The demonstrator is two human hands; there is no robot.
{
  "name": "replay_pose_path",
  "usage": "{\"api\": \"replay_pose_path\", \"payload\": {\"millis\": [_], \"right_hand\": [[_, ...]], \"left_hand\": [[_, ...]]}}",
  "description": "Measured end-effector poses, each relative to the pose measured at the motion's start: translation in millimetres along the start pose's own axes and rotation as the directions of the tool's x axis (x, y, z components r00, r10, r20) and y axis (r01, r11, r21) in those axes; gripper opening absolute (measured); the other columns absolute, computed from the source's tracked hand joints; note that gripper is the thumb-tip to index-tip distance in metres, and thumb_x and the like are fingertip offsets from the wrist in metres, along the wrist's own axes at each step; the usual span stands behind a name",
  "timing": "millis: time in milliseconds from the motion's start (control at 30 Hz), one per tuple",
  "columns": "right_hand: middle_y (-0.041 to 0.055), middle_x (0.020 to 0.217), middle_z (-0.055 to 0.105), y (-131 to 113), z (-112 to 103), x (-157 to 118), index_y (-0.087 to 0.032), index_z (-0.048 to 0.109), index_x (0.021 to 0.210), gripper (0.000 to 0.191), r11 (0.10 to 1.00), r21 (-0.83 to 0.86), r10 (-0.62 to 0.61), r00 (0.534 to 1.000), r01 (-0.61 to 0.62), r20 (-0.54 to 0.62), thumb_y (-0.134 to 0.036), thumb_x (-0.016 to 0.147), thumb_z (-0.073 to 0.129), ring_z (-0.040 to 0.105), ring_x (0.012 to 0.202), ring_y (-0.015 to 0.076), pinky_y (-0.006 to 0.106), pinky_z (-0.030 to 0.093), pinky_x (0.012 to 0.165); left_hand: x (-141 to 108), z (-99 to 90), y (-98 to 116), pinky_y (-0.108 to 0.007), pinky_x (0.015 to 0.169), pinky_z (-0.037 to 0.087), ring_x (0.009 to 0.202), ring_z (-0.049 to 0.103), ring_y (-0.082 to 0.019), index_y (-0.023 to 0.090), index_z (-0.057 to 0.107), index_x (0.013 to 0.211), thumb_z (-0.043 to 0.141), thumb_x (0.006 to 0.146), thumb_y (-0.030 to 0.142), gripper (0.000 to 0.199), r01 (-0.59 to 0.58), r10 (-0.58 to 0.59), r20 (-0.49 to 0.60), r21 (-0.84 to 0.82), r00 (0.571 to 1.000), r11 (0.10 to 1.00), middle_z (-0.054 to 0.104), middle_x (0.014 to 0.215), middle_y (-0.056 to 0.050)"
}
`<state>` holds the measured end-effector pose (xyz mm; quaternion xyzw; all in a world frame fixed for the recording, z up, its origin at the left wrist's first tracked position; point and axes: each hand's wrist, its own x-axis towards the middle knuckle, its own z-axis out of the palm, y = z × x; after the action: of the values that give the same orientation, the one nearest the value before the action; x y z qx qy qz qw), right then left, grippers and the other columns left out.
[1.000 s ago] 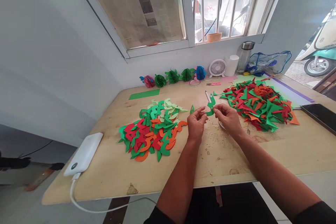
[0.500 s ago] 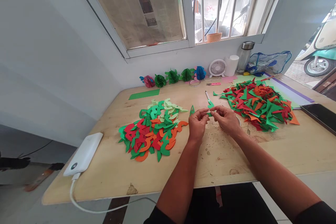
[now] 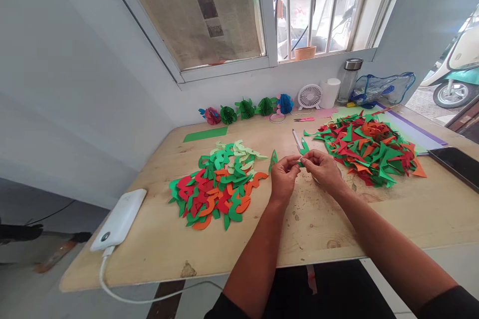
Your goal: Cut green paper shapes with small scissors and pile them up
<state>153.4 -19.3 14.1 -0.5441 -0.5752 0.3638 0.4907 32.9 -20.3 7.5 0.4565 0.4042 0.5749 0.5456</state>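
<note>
Near the middle of the table, my left hand [image 3: 284, 178] and my right hand [image 3: 321, 169] meet with fingertips pinched together. Between them is a small piece of green paper [image 3: 305, 147]; its pointed end rises above my right fingers and the rest is hidden by them. Beside my left knuckles is another narrow green paper piece [image 3: 273, 158]. A white pen [image 3: 296, 138] lies just beyond the fingertips. To the left is a pile of curved paper cutouts [image 3: 220, 184] in green, red and orange. Pointed paper scraps [image 3: 374, 147] are heaped to the right.
Along the wall stand several folded paper turtles [image 3: 246, 108], a small fan [image 3: 310, 96] and a glass bottle [image 3: 350, 79]. Pink-handled snips [image 3: 304, 119] lie in front. A phone [image 3: 456, 166] is at the right edge, a white power bank [image 3: 119, 219] with its cable at the left.
The green paper between my hands has turned, so its pointed end shows higher above my right fingers. My left hand has shifted slightly to the right.
</note>
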Motion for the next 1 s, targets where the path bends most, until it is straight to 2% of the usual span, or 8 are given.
{"api": "replay_pose_path", "payload": {"millis": [167, 367, 533, 667, 800, 1000], "right_hand": [[-0.0053, 0.049, 0.046, -3, 0, -1, -0.018, 0.055, 0.067, 0.019, 1.0, 0.006, -0.021, 0.999, 0.021, 0.028, -0.037, 0.071, 0.06, 0.033, 0.041, 0.0071, 0.022, 0.023, 0.039], [-0.0058, 0.048, 0.046, 2, 0, 1, -0.019, 0.054, 0.068, 0.019, 0.993, 0.111, -0.034, 0.999, 0.03, 0.036, -0.037, 0.072, 0.062, 0.035, 0.043, 0.0079, 0.023, 0.026, 0.042], [-0.0053, 0.049, 0.047, 5, 0, 3, -0.019, 0.054, 0.069, 0.024, 0.982, 0.191, 0.002, 0.999, -0.011, 0.05, -0.041, 0.07, 0.064, 0.037, 0.045, 0.0086, 0.023, 0.027, 0.042], [-0.006, 0.048, 0.045, -1, 1, 1, -0.019, 0.054, 0.068, 0.026, 0.987, 0.159, 0.021, 0.994, -0.037, 0.105, -0.043, 0.071, 0.063, 0.034, 0.043, 0.0078, 0.023, 0.024, 0.041], [-0.005, 0.05, 0.046, -7, 1, -1, -0.019, 0.054, 0.065, 0.024, 0.996, 0.089, 0.002, 0.988, -0.016, 0.153, -0.041, 0.073, 0.06, 0.035, 0.046, 0.0082, 0.023, 0.026, 0.043], [-0.0042, 0.055, 0.044, -3, 0, 1, -0.018, 0.054, 0.064, 0.024, 0.998, 0.05, -0.055, 0.993, 0.05, 0.105, -0.039, 0.074, 0.059, 0.036, 0.05, 0.0091, 0.024, 0.029, 0.047]], "left_hand": [[1, -2.1, -6, -0.024, 0.063, 0.047, 0.06, 0.058, -0.01, 0.017, 0.068, 0.083, 0.062, 0.067, 0.017, 0.016, -0.032, 0.033, -0.017, 0.074, 0.999, 0.997, 0.066, 0.07, -0.001], [4, -6.9, -10, -0.023, 0.062, 0.048, 0.062, 0.06, -0.01, 0.017, 0.06, 0.109, 0.062, 0.066, 0.013, 0.043, -0.018, 0.027, -0.102, 0.089, 0.994, 0.996, 0.066, 0.072, -0.001], [2, -5.6, -6, -0.023, 0.061, 0.048, 0.06, 0.061, -0.01, 0.015, 0.06, 0.109, 0.062, 0.066, 0.015, 0.042, 0.02, -0.015, -0.119, 0.043, 0.993, 0.999, 0.068, 0.074, -0.003], [2, -4.9, -3, -0.022, 0.057, 0.047, 0.057, 0.061, -0.01, 0.013, 0.062, 0.104, 0.064, 0.065, 0.018, 0.04, 0.064, -0.068, -0.149, -0.03, 0.986, 0.997, 0.069, 0.073, -0.004], [3, -5.0, -1, -0.022, 0.058, 0.047, 0.054, 0.059, -0.009, 0.013, 0.065, 0.098, 0.068, 0.062, 0.02, 0.037, 0.08, -0.097, -0.167, -0.1, 0.981, 0.992, 0.069, 0.072, -0.004], [3, -4.1, 0, -0.023, 0.058, 0.047, 0.052, 0.059, -0.009, 0.012, 0.065, 0.093, 0.071, 0.06, 0.02, 0.035, 0.106, -0.135, -0.168, -0.169, 0.976, 0.98, 0.067, 0.067, -0.002]]}}
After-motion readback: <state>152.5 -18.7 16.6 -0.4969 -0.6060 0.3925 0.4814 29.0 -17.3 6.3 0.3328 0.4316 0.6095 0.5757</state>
